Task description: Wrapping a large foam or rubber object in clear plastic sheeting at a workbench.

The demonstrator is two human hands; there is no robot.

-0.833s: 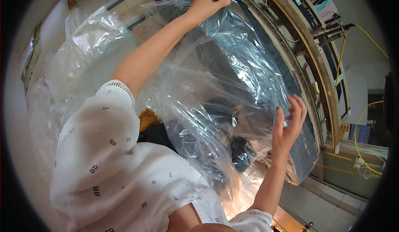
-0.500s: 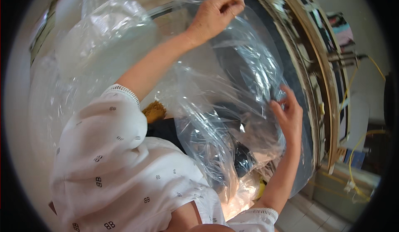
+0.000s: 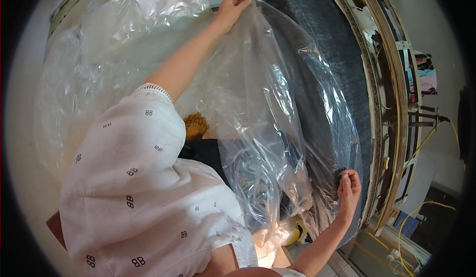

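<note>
A large, clear plastic sheet (image 3: 277, 93) is stretched between my two hands, its far edge running in a curve from one to the other. My left hand (image 3: 233, 10) pinches a corner of it at the top, arm reaching far out. Down at the right, my right hand (image 3: 349, 190) is closed on the same edge. The film hangs in shiny folds toward my lap and lies partly over a dark grey padded surface (image 3: 342, 44). Whether it is a bag or a single layer, I cannot tell.
More crumpled clear plastic (image 3: 134, 24) spreads at the left. A wooden-railed frame (image 3: 391, 93) runs along the right, with yellow cords (image 3: 414, 153) beyond it. Something brown and fuzzy (image 3: 196, 125) lies by my left side. Tiled floor (image 3: 342, 269) shows at lower right.
My right hand has moved down and closed on the plastic edge. My left hand has shifted left and slightly up. The sheet's edge between them is now drawn out longer.
</note>
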